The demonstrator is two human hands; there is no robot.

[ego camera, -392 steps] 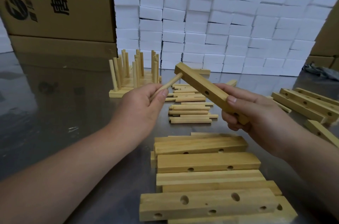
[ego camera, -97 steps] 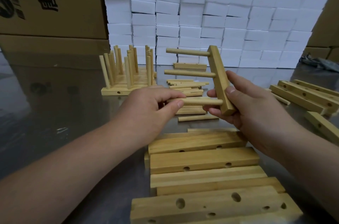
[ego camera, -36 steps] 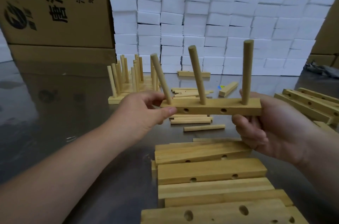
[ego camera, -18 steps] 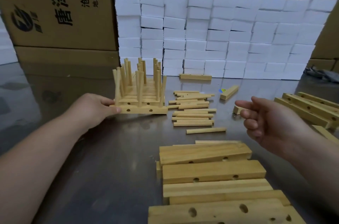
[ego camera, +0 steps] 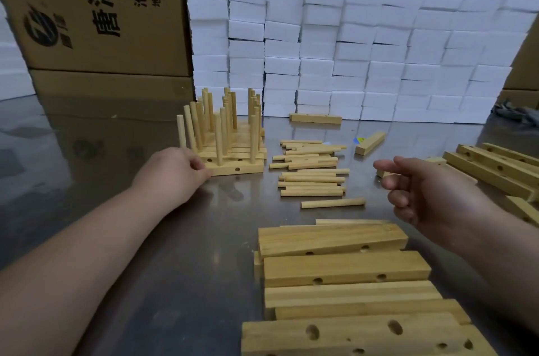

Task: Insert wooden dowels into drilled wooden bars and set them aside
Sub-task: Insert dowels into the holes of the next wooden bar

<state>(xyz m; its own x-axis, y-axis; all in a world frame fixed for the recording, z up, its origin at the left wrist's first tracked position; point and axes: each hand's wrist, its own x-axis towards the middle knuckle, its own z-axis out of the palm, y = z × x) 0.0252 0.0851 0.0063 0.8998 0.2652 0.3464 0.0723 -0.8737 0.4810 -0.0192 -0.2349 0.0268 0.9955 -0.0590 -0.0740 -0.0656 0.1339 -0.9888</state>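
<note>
A bar with three upright dowels (ego camera: 233, 170) stands on the metal table at the front of a row of finished doweled bars (ego camera: 230, 134). My left hand (ego camera: 175, 172) grips its left end with curled fingers. My right hand (ego camera: 423, 189) hovers over the table to the right, fingers loosely curled and holding nothing. Loose dowels (ego camera: 312, 169) lie in a pile between my hands, and a single dowel (ego camera: 332, 203) lies just in front of them. Several drilled bars without dowels (ego camera: 344, 268) lie stacked close to me.
More drilled bars (ego camera: 495, 169) lie at the right edge. A short wooden block (ego camera: 369, 143) and a single bar (ego camera: 315, 118) lie further back. A wall of white foam blocks (ego camera: 350, 49) and cardboard boxes (ego camera: 96, 11) close off the back.
Both hands held the three-dowel bar a second ago. My right hand let go, and my left hand carried the bar left and set it down in front of the finished row.
</note>
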